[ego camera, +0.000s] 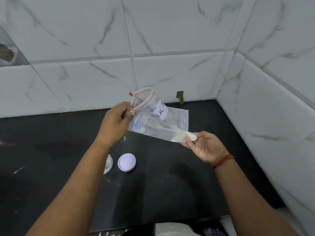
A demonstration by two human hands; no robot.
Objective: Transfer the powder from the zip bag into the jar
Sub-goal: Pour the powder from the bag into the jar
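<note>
a clear plastic zip bag [158, 121] is held in the air above a black countertop [51, 150], stretched between a person's two hands and slanting down from upper left to lower right. its mouth, edged with an orange-red zip strip [143, 99], gapes open at the upper left. a white label [161, 110] on the bag shows the handwritten word "milk" in blue. a small amount of pale powder [179, 136] sits in the lower right corner of the bag.

the left hand [117, 121] has its fingers curled and pinches the bag at the edge of the open mouth. the right hand [204, 147] is turned palm up, fingers loosely bent, and pinches the bag's bottom corner between thumb and fingertips. a red thread band [223, 160] circles the right wrist.

below the bag, on the countertop, the jar [108, 164] stands mostly hidden behind the left forearm; only a curved clear edge with some blue lettering shows. just to its right, apart from it, a round white lid [127, 162] lies flat on the counter.

white marble-patterned wall tiles [153, 48] rise behind the counter and along its right side. a small dark notch [180, 97] breaks the tiles where the back wall meets the counter.
</note>
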